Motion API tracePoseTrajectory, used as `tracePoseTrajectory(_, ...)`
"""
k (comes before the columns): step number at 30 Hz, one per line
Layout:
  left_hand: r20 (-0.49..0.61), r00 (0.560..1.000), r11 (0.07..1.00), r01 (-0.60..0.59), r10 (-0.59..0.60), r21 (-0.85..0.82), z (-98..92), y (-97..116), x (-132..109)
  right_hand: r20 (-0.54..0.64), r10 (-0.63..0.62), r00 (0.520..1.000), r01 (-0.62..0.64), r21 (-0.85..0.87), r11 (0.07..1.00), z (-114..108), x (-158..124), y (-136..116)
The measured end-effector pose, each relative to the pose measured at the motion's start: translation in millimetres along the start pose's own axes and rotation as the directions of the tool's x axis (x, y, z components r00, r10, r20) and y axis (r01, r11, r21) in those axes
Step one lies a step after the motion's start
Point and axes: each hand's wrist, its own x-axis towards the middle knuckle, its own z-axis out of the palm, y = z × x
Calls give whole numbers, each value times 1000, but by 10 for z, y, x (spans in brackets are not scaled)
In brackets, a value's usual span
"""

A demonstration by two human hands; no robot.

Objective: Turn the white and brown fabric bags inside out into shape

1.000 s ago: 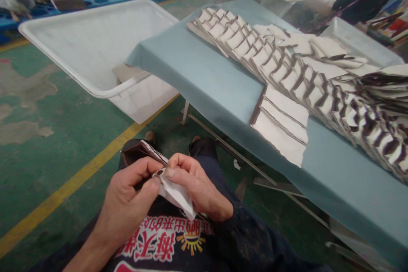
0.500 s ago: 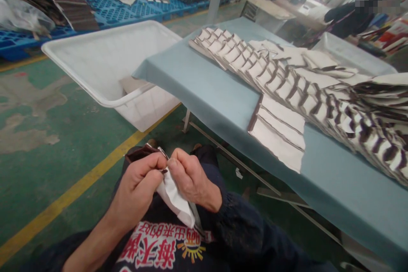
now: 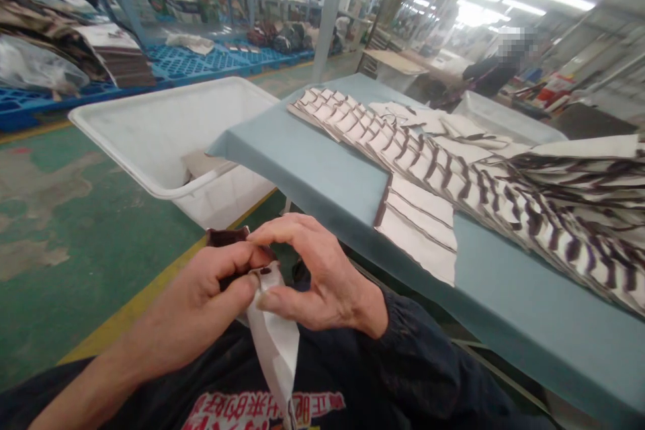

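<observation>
In front of my lap hangs a folded white fabric piece [image 3: 275,342] with a dark brown side. My left hand [image 3: 216,289] is closed on its upper edge, pinching it between thumb and bent fingers. Beside it, my right hand [image 3: 322,275] has its thumb and fingers apart. The right thumb touches the white cloth, while the index finger reaches over the top near the left fingertips. A small dark spot shows on the cloth between the hands. The far side of the cloth is hidden behind my fingers.
A blue-covered table [image 3: 342,181] stands to the right, bearing a long overlapping row of white, dark-edged fabric pieces [image 3: 403,148]. A few similar fabric pieces [image 3: 418,222] lie near its front edge. A white plastic bin [image 3: 125,141] sits front left; a person [image 3: 496,67] is far off.
My right hand has loosened from its pinch, its thumb and fingers spreading apart. The left hand keeps its hold on the cloth. The view has tilted up, showing more ceiling lights.
</observation>
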Motion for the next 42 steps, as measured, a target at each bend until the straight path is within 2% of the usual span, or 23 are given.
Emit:
tracePoseTrajectory(2,9,1000,999,-24,24,38,4,8,-14,69,-101,993,105,-53,993,-67,91,-7)
tracePoseTrajectory(5,23,999,995,-45,43,91,-57,8,-71,143,-138,980,156,-117,981,-126,158,-51)
tracePoseTrajectory(10,48,995,992,-92,88,85,-191,102,-150,166,-198,966,217,-109,970,-67,170,-145)
tracePoseTrajectory(13,47,987,987,-154,152,43,-201,241,-115,215,-81,973,89,-29,996,-27,188,-169)
tracePoseTrajectory(16,31,977,976,-214,212,49,-183,316,-82,316,86,945,-122,95,988,-36,223,-202)
tracePoseTrajectory(20,0,955,951,-294,295,93,-164,179,-109,342,183,922,-287,283,915,-22,237,-206)
tracePoseTrajectory(22,-9,952,949,-304,306,82,-157,63,-127,380,227,897,-378,390,840,20,206,-166)
tracePoseTrajectory(26,26,963,963,-269,268,34,-149,-73,-124,474,368,800,-593,528,608,114,98,-68)
tracePoseTrajectory(29,4,955,949,-297,298,102,-134,-108,-103,498,433,751,-660,585,472,142,42,-39)
tracePoseTrajectory(31,-24,927,917,-365,373,164,-114,-152,-95,507,436,744,-667,612,425,140,33,-31)
tracePoseTrajectory(33,-40,883,867,-450,468,213,-96,-217,-100,531,419,737,-674,622,398,132,37,-23)
tracePoseTrajectory(39,86,768,705,-621,635,342,-140,-293,-130,593,442,673,-733,616,289,200,-77,-18)
tracePoseTrajectory(42,123,716,642,-678,687,358,-184,-295,-79,531,496,687,-696,677,240,350,-191,-53)
